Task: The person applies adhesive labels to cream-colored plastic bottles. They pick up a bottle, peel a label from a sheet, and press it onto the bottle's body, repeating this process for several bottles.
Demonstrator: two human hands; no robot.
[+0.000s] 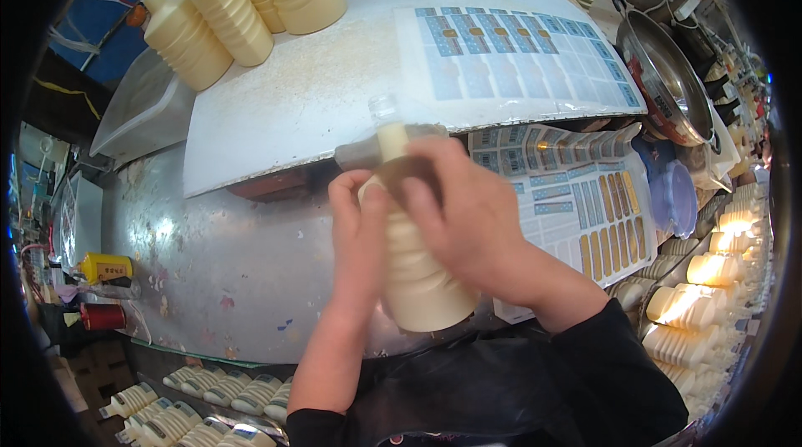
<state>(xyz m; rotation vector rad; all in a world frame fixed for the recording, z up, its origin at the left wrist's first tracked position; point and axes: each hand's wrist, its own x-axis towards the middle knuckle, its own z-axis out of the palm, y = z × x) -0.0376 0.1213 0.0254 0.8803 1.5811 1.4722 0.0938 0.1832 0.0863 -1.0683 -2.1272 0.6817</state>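
Observation:
A ribbed plastic bottle (422,280) full of cream-coloured liquid lies tilted in front of me, its clear cap (383,106) pointing away. My left hand (357,226) grips its left side near the shoulder. My right hand (459,209) lies over the upper front of the bottle, fingers pressed on it. Both forearms come in from the lower edge, in black sleeves.
A sticker sheet (518,50) rests on a white board (292,96); more label sheets (576,205) lie to the right. Several filled bottles (225,8) stand at the back left. A metal bowl (668,79) sits right. More bottles (693,313) lie at lower right and lower left (192,413).

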